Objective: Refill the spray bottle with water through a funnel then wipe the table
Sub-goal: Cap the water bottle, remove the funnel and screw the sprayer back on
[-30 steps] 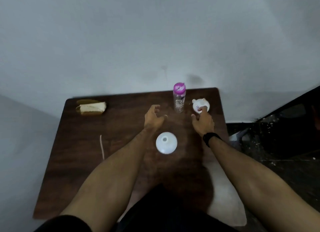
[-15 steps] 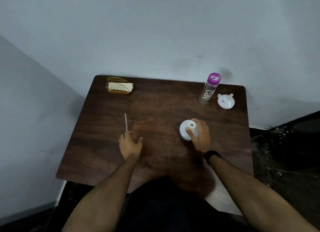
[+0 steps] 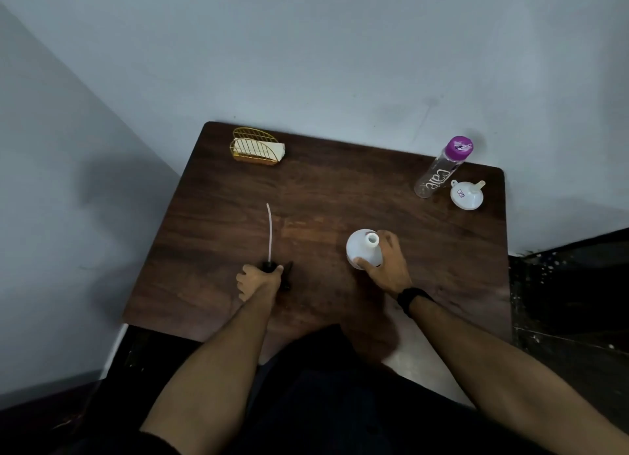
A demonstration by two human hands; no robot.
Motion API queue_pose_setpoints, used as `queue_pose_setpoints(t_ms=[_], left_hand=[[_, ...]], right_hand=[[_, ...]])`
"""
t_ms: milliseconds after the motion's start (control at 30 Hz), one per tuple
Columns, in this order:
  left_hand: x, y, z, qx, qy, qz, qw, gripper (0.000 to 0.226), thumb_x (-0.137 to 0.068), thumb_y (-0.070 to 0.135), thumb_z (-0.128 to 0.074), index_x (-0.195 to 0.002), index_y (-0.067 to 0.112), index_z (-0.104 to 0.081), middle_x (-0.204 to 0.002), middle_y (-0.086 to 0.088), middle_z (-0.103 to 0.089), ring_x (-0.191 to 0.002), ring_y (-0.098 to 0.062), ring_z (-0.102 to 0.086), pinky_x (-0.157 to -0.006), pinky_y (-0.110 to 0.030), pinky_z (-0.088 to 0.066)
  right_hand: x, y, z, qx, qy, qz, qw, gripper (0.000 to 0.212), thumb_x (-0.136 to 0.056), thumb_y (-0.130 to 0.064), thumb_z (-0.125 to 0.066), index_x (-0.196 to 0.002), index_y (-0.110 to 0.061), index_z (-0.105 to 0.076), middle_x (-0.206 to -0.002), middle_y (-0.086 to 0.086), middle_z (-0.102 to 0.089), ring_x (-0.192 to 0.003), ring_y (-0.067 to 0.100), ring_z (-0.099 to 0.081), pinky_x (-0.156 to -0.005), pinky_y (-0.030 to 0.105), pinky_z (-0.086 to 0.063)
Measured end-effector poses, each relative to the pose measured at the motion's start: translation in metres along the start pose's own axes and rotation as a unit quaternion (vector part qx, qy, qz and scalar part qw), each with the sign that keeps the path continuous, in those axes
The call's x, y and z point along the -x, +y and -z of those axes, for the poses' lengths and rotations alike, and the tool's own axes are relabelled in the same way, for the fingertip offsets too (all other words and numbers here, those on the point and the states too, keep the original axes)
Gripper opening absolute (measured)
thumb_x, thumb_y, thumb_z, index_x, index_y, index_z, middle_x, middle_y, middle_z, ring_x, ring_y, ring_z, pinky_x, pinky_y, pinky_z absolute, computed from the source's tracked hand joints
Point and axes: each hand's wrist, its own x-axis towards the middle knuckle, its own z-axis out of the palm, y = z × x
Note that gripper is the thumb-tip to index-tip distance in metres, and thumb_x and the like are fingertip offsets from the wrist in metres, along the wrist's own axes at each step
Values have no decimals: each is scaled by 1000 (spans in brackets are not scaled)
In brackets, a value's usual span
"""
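A white spray bottle (image 3: 360,247) without its head stands on the dark wooden table (image 3: 340,199), neck open upward. My right hand (image 3: 388,264) grips its right side. My left hand (image 3: 258,279) holds the black spray head (image 3: 275,269) low over the table, and its pale dip tube (image 3: 269,231) points away from me. At the far right corner a clear water bottle (image 3: 442,167) with a purple cap stands next to a white funnel (image 3: 466,195) lying mouth down.
A gold wire holder (image 3: 255,146) with white napkins sits at the table's far left corner. Grey walls close in behind and to the left. A dark floor area (image 3: 571,301) lies to the right of the table.
My left hand has closed round the spray head, which it only lay beside before. My right hand stays on the bottle. The camera view has tilted slightly.
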Motion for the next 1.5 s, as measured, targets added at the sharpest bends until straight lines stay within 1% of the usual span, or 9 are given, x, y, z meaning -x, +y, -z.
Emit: queue_pose_setpoints(t_ms=[267,433,700,867,967,1067,1233,1400,1500], left_hand=[[-12,-11,4,-25,-25,-55,998,46,-83,41,-74,-119,14,-67,-137,-15,-43,-128,-34,-43,-109,-43,-37],[-9,-10,8,52,-18,-128,990,34,-86,25,-74,-112,7,-62,-127,-18,-48,-119,-36,-51,-99,-36,-41],[3,9,44,175,-34,-224,958,25,-86,16,-76,-102,11,-57,-94,-3,-63,-90,-21,-60,-75,-21,-39],[9,42,72,166,-77,-320,930,27,-85,11,-74,-105,12,-55,-98,2,-64,-85,-12,-65,-62,-8,-41],[18,69,87,140,-117,-352,918,42,-87,17,-75,-120,12,-51,-110,7,-59,-94,-5,-60,-77,-16,-50],[27,94,94,113,-119,-402,901,31,-88,24,-74,-113,15,-58,-110,7,-63,-108,-13,-60,-92,-33,-50],[56,132,102,125,-126,-463,869,14,-88,25,-73,-98,16,-70,-98,2,-71,-97,-14,-64,-86,-33,-52],[78,168,104,143,-137,-474,858,5,-86,23,-75,-90,19,-74,-89,6,-72,-86,-6,-63,-74,-18,-45],[82,181,102,145,-146,-465,861,12,-83,25,-78,-90,14,-79,-88,4,-76,-86,-9,-68,-75,-25,-51]], right_hand=[[-2,-23,-14,0,-7,-23,1000,74,-71,-56,-77,-131,-28,-45,-131,-7,-41,-115,18,-52,-92,44,-51],[1,-25,-13,5,11,-30,999,92,-69,-77,-65,-145,-34,-33,-156,-7,-27,-140,21,-34,-111,46,-37],[-1,-41,0,-5,123,13,992,84,-84,-47,-73,-151,-21,-30,-159,0,-26,-146,15,-24,-116,36,-28],[-7,-52,10,22,125,56,990,80,-84,-41,-75,-150,-23,-35,-157,0,-32,-145,16,-26,-115,32,-25],[-13,-57,18,38,126,79,988,78,-84,-31,-75,-151,-23,-35,-157,1,-33,-145,17,-28,-115,31,-24],[-23,-60,25,47,113,86,989,69,-87,-26,-73,-148,-26,-42,-154,0,-39,-143,17,-34,-115,35,-30],[-29,-55,40,10,101,110,989,42,-89,-19,-73,-130,-17,-64,-128,1,-66,-118,14,-61,-100,40,-51],[-24,-50,48,-54,75,79,993,37,-86,-16,-76,-121,-17,-67,-113,-2,-72,-105,6,-66,-92,22,-53],[-22,-50,49,-51,78,85,992,41,-85,-16,-77,-124,-17,-66,-108,1,-70,-99,7,-65,-84,7,-45]])
